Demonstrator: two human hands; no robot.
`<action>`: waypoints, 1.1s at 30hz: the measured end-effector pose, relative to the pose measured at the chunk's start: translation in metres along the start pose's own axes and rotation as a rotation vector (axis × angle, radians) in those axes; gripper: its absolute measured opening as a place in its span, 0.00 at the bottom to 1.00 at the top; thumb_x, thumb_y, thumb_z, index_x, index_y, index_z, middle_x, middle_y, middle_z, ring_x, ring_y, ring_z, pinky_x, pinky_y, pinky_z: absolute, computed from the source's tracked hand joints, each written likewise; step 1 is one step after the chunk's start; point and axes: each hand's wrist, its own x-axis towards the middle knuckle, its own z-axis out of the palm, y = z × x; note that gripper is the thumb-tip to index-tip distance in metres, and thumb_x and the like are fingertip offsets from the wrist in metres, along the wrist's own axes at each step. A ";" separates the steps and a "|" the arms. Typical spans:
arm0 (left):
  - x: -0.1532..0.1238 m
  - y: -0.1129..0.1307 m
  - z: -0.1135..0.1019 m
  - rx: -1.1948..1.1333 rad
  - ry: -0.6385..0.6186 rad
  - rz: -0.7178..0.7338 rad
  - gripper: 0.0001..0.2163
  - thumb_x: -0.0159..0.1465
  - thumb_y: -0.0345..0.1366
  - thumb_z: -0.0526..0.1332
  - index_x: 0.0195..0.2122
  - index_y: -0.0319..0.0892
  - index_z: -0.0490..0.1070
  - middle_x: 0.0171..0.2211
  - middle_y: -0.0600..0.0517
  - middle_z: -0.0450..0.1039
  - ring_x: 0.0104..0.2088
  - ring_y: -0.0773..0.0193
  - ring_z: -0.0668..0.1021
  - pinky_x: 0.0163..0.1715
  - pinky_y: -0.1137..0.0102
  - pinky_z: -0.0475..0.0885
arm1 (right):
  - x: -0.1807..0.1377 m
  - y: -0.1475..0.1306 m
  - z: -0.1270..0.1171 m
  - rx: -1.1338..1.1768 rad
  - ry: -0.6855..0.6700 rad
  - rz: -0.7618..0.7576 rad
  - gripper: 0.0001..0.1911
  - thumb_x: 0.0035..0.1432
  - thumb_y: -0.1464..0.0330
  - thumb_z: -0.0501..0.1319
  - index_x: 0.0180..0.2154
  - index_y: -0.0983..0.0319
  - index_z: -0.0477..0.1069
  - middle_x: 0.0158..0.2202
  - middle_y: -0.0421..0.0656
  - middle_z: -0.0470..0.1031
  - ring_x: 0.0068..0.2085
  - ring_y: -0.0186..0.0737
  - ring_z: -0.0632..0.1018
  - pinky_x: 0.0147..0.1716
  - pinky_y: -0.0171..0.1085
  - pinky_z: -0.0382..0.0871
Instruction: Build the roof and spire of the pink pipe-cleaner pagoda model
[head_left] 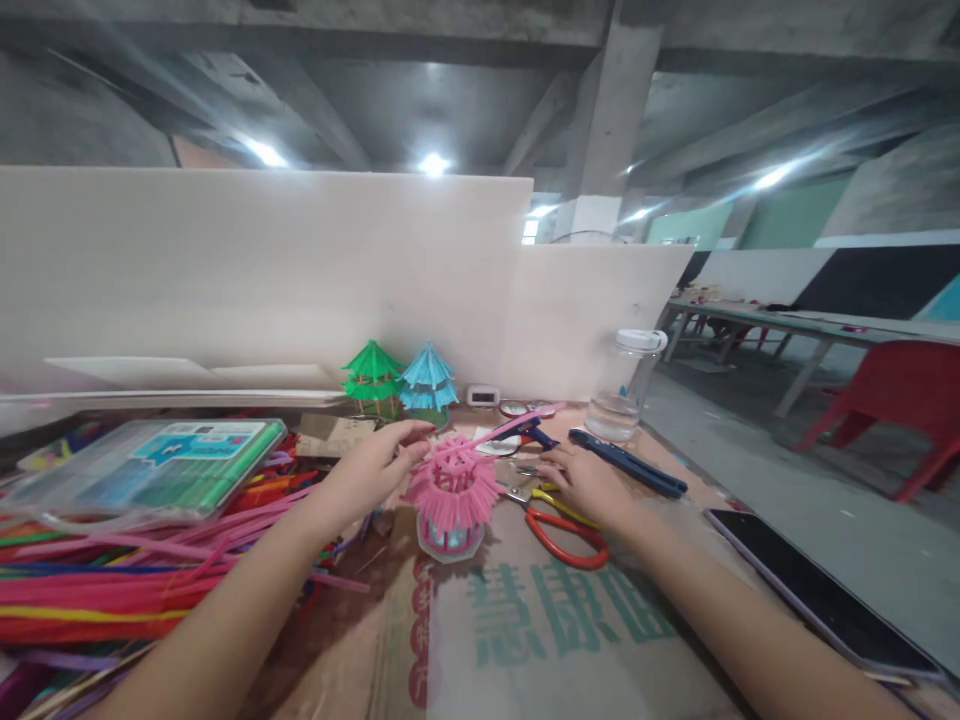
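A small pink pagoda, made of fuzzy pipe cleaners, stands upright on a clear base on the table. Its left side is beside my left hand, whose fingers reach forward with the thumb apart; I cannot tell whether they touch it. A pink pipe cleaner slants up to the right from its top. My right hand is over the tools, fingers spread and partly bent, close to a dark blue glue gun. Just under that hand lie red-handled scissors and a yellow-handled tool.
Green and blue pagodas stand at the back by a white partition. Bundled pipe cleaners and a plastic case fill the left. At right are a water bottle, a dark blue long tool and a phone.
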 end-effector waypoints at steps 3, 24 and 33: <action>-0.002 0.006 0.001 -0.108 -0.026 -0.068 0.26 0.62 0.46 0.56 0.57 0.35 0.65 0.54 0.39 0.73 0.52 0.53 0.76 0.52 0.61 0.70 | 0.002 -0.006 0.004 0.124 0.035 0.030 0.16 0.63 0.65 0.54 0.41 0.65 0.78 0.45 0.55 0.79 0.46 0.50 0.79 0.47 0.50 0.71; -0.003 -0.004 0.013 -0.402 -0.278 0.022 0.32 0.61 0.39 0.60 0.66 0.45 0.52 0.66 0.45 0.58 0.63 0.55 0.66 0.58 0.62 0.66 | 0.011 -0.061 -0.009 0.718 -0.241 -0.082 0.10 0.58 0.65 0.62 0.42 0.60 0.75 0.44 0.44 0.77 0.46 0.41 0.77 0.47 0.42 0.70; -0.003 0.000 0.000 -0.117 -0.153 -0.002 0.23 0.63 0.39 0.54 0.60 0.44 0.64 0.60 0.47 0.67 0.60 0.56 0.70 0.60 0.61 0.64 | -0.008 -0.069 -0.015 0.580 -0.052 -0.107 0.06 0.58 0.66 0.62 0.37 0.61 0.72 0.32 0.41 0.76 0.31 0.35 0.75 0.30 0.34 0.71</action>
